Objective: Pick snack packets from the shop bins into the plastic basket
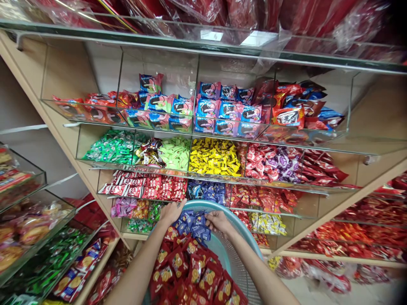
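In front of me is a teal plastic basket (244, 228). Red packets with orange-slice pictures (193, 271) fill its near and left part, and small blue-purple packets (190, 224) lie behind them. My left hand (172, 213) is at the far left rim, its fingers bent over the edge and partly hidden. Inside the basket, my right hand (218, 222) has thumb and fingers pinched together at the edge of the blue-purple packets, closed on one of them. Just beyond the rim, a shelf compartment holds similar blue packets (214, 192).
Glass-fronted shelves rise ahead, with yellow-wrapped sweets (214, 156), green sweets (111, 148) and blue-pink cookie packs (206, 108). A glass shelf edge (203, 48) crosses above. More glass bins (38, 250) stand at left, and red packets (365, 237) fill shelves at right.
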Action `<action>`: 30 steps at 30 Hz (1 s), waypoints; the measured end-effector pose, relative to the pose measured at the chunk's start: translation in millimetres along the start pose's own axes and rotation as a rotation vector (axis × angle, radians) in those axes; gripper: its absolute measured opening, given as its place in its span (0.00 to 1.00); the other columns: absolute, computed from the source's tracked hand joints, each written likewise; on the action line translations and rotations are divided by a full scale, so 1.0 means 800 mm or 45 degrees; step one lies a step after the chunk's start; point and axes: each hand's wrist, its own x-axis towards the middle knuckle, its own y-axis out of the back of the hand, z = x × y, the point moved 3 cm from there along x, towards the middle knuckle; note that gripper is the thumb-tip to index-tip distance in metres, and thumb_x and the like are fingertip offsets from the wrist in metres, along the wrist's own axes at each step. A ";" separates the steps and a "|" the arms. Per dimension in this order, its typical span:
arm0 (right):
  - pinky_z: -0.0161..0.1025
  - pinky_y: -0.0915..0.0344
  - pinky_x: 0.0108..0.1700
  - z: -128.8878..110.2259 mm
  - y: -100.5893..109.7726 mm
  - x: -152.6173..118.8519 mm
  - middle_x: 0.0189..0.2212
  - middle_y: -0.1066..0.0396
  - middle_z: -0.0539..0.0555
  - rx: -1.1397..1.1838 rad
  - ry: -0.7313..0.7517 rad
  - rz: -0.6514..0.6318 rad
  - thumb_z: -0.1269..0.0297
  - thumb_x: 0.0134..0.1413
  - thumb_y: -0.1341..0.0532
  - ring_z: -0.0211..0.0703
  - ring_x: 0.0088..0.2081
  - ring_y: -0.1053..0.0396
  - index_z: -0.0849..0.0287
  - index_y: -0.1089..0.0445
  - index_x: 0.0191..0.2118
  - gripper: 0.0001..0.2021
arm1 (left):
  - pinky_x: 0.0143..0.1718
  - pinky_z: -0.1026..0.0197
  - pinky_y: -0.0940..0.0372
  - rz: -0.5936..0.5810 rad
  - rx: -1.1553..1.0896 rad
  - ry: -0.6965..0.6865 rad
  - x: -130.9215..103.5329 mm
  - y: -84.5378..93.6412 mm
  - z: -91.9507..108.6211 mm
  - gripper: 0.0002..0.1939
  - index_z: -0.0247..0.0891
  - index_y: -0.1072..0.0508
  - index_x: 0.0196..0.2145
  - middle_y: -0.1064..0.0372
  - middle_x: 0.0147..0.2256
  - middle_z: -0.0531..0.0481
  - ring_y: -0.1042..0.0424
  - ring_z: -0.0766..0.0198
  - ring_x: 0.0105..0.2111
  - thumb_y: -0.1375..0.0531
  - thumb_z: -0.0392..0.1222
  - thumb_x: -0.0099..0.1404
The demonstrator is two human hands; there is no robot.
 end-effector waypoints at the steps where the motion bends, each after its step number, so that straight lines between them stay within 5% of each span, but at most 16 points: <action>1: 0.28 0.53 0.13 -0.002 0.004 0.001 0.10 0.39 0.46 -0.057 0.037 0.068 0.53 0.44 0.45 0.28 0.10 0.49 0.61 0.39 0.17 0.16 | 0.36 0.50 0.42 0.000 0.000 -0.003 0.000 0.000 0.000 0.43 0.36 0.29 0.32 0.31 0.35 0.38 0.33 0.48 0.36 0.71 0.70 0.51; 5: 0.29 0.50 0.14 -0.015 0.016 0.012 0.09 0.39 0.48 -0.216 0.130 0.255 0.48 0.46 0.49 0.29 0.10 0.47 0.61 0.41 0.15 0.21 | 0.36 0.50 0.41 -0.001 -0.009 -0.014 0.001 -0.001 -0.001 0.43 0.37 0.29 0.32 0.31 0.35 0.39 0.33 0.49 0.35 0.71 0.70 0.50; 14: 0.29 0.57 0.10 -0.039 -0.007 0.029 0.07 0.41 0.46 -0.201 -0.073 0.154 0.61 0.41 0.42 0.28 0.08 0.52 0.60 0.38 0.14 0.13 | 0.34 0.53 0.41 -0.011 -0.033 0.021 -0.002 0.001 0.002 0.44 0.35 0.29 0.32 0.31 0.34 0.38 0.32 0.51 0.34 0.71 0.70 0.50; 22: 0.29 0.59 0.10 -0.047 0.013 0.013 0.06 0.45 0.44 -0.179 -0.041 0.118 0.65 0.43 0.46 0.27 0.08 0.56 0.59 0.43 0.12 0.13 | 0.35 0.52 0.40 0.007 -0.021 -0.007 0.000 0.000 -0.001 0.42 0.35 0.29 0.32 0.31 0.33 0.39 0.32 0.51 0.33 0.69 0.69 0.52; 30: 0.29 0.59 0.12 -0.026 0.021 0.018 0.04 0.49 0.44 -0.312 0.067 0.079 0.65 0.43 0.46 0.27 0.09 0.56 0.60 0.42 0.10 0.15 | 0.36 0.51 0.41 0.002 -0.035 -0.006 -0.001 0.000 0.000 0.43 0.35 0.29 0.32 0.31 0.35 0.38 0.32 0.49 0.35 0.70 0.70 0.51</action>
